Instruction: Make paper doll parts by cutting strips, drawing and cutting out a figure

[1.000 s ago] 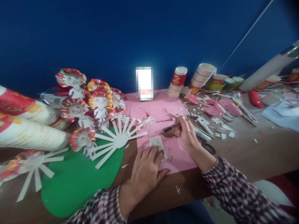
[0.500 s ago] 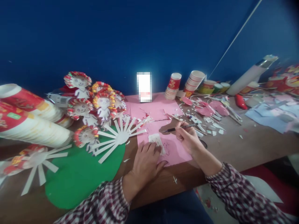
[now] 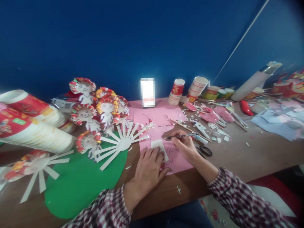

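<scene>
My right hand pinches a dark pen, its tip pointing left above the pink paper. Flat on that paper, my left hand has its fingers stretched out. They rest on the lower edge of a small white piece of paper, partly hiding it. Dark pen marks show on the pink sheet just right of the white piece. Left of my left hand, a white paper cup cut into spread strips lies over a green sheet.
Paper-cup dolls with drawn faces cluster at the left, beside long stacks of paper cups. Black scissors lie right of my right hand, near paper scraps. More cup stacks stand by the blue wall.
My right hand has moved slightly down and left with the pen, uncovering more of the scissors. The left hand stays on the white paper. The view has shifted a little.
</scene>
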The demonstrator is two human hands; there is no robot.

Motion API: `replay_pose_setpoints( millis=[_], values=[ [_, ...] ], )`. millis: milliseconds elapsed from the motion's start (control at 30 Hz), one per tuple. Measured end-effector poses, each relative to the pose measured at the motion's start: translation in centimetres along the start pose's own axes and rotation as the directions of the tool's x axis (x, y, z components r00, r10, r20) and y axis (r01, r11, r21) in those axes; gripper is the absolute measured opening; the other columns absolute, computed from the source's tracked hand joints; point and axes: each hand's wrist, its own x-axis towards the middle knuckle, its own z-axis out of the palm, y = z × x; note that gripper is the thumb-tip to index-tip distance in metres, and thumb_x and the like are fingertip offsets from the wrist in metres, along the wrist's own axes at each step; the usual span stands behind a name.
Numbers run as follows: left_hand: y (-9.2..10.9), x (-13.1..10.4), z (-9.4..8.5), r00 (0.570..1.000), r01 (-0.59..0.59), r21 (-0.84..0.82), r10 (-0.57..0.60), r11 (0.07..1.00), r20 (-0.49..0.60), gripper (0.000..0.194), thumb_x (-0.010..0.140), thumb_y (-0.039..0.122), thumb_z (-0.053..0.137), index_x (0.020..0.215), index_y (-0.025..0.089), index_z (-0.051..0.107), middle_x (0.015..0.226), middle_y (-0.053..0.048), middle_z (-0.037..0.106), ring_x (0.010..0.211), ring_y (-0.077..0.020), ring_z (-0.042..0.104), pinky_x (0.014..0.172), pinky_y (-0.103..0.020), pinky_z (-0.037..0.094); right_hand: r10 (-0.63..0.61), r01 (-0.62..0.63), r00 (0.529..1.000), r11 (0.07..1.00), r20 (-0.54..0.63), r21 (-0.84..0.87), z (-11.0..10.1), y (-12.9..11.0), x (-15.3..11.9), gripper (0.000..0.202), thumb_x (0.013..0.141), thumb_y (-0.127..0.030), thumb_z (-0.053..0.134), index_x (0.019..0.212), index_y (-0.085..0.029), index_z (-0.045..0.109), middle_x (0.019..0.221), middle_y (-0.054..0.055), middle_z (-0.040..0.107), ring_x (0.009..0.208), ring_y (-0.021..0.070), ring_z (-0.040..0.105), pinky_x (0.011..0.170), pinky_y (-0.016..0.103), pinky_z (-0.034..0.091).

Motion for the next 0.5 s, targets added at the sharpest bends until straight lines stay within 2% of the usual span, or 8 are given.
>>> replay_pose_setpoints(
  millis=[133, 300, 500],
  values=[
    [-0.1, 0.2, 0.2, 1.000, -0.002, -0.002, 0.002, 1.000, 0.007, 0.047, 0.087, 0.049, 0.056, 0.119, 0.016, 0.059, 0.131, -0.014, 0.056, 0.119, -0.0316, 0.048, 0.107, -0.053, 0.031, -0.008, 0.010, 0.999, 0.999, 0.054, -0.035, 0.1, 0.0, 0.0, 0.018, 0.083, -0.036, 0.062, 0.078, -0.020, 0.053, 0.054, -0.007, 0.044, 0.045, 0.0079, 0.036, 0.042, 0.021, 0.028],
    [-0.2, 0.3, -0.2, 1.000, -0.008, -0.059, 0.008, 0.998, 0.006, 0.044, 0.088, 0.046, 0.055, 0.120, 0.016, 0.057, 0.131, -0.013, 0.056, 0.118, -0.0313, 0.048, 0.105, -0.052, 0.034, 0.014, -0.009, 0.998, 0.996, 0.062, -0.085, 0.3, 1.1, 0.2, 0.020, 0.086, -0.038, 0.059, 0.081, -0.020, 0.052, 0.055, -0.006, 0.046, 0.044, 0.0077, 0.036, 0.042, 0.021, 0.026],
    [-1.2, 0.5, 0.0, 0.997, 0.016, -0.141, -0.026, 0.990, -0.070, 0.042, 0.085, 0.012, 0.047, 0.127, 0.008, 0.046, 0.108, -0.015, 0.062, 0.101, -0.0280, 0.053, 0.095, -0.048, 0.042, 0.008, -0.003, 0.997, 0.997, 0.075, -0.078, 0.1, 1.2, 0.5, 0.023, 0.085, -0.041, 0.060, 0.083, -0.019, 0.053, 0.059, -0.005, 0.051, 0.047, 0.0082, 0.042, 0.044, 0.021, 0.032]
  ],
)
